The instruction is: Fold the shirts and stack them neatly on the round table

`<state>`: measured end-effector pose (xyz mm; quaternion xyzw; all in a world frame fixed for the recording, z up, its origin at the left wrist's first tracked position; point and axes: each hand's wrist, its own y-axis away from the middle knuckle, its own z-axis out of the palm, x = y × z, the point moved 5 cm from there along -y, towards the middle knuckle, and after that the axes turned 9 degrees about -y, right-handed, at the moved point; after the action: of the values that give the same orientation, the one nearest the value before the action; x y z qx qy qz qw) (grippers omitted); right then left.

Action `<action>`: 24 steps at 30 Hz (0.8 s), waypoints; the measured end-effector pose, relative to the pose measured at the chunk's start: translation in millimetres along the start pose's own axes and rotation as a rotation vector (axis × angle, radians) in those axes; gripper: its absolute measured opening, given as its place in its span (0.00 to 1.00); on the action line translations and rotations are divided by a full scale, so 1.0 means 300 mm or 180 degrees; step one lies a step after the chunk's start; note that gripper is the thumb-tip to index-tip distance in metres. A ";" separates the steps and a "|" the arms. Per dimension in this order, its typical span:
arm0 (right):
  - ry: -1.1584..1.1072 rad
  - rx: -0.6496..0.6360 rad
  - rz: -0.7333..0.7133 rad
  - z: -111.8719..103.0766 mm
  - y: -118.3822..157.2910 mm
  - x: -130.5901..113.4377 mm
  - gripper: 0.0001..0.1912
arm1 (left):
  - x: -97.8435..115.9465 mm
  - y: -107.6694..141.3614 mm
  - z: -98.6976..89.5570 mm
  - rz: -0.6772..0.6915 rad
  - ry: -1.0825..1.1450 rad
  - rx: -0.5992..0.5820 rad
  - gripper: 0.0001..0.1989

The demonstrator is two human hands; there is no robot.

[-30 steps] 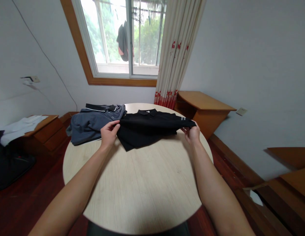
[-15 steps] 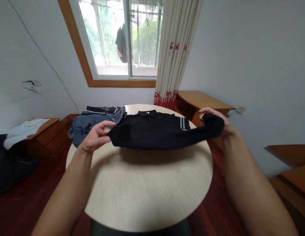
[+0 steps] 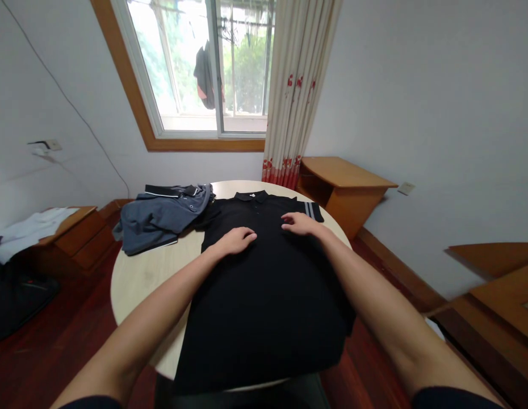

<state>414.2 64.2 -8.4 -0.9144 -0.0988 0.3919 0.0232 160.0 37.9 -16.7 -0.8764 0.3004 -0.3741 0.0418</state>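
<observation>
A black polo shirt (image 3: pixel 264 307) lies spread over the round table, collar at the far side, its lower hem hanging past the near and right edges. Grey stripes mark the sleeve on the right. My left hand (image 3: pixel 237 240) is over the left part of the shirt's chest, palm down with fingers loosely bent and thumb apart. Over the right chest, near the striped sleeve, my right hand (image 3: pixel 300 222) has its fingers loosely extended. Neither holds any cloth; whether they press on the fabric is hard to tell.
A crumpled grey-blue polo shirt (image 3: pixel 157 218) lies on the left of the round table (image 3: pixel 145 278). A wooden cabinet (image 3: pixel 344 176) stands behind right, beside the curtain (image 3: pixel 293 102). White cloth rests on a low drawer unit (image 3: pixel 83 238) at left.
Both hands have let go of the black polo shirt's lower edge and moved inward onto its chest. The raised lower part has come down flat over the table toward me.
</observation>
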 end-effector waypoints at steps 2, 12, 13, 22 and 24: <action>0.0505 0.0218 -0.0009 0.127 -0.030 -0.031 0.24 | -0.018 -0.037 0.071 -0.0305 -0.0851 -0.0087 0.18; 0.1139 0.0180 0.0294 0.244 0.024 0.116 0.34 | -0.206 0.016 0.105 -0.0930 -0.2165 -0.0399 0.34; 0.1192 0.0214 0.0393 0.214 0.027 0.146 0.34 | -0.231 0.023 0.081 -0.1020 -0.2185 -0.0371 0.34; 0.1481 0.0349 0.0768 0.090 0.066 0.277 0.38 | -0.338 0.080 -0.033 -0.1414 -0.2360 -0.0240 0.36; 0.1490 0.0354 0.0762 0.097 0.076 0.276 0.38 | -0.331 0.094 -0.020 -0.1401 -0.2392 -0.0267 0.37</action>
<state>452.6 57.4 -90.1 -0.9826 0.0398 0.1746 0.0491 88.4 71.3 -83.3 -0.9957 0.0853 -0.0167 0.0318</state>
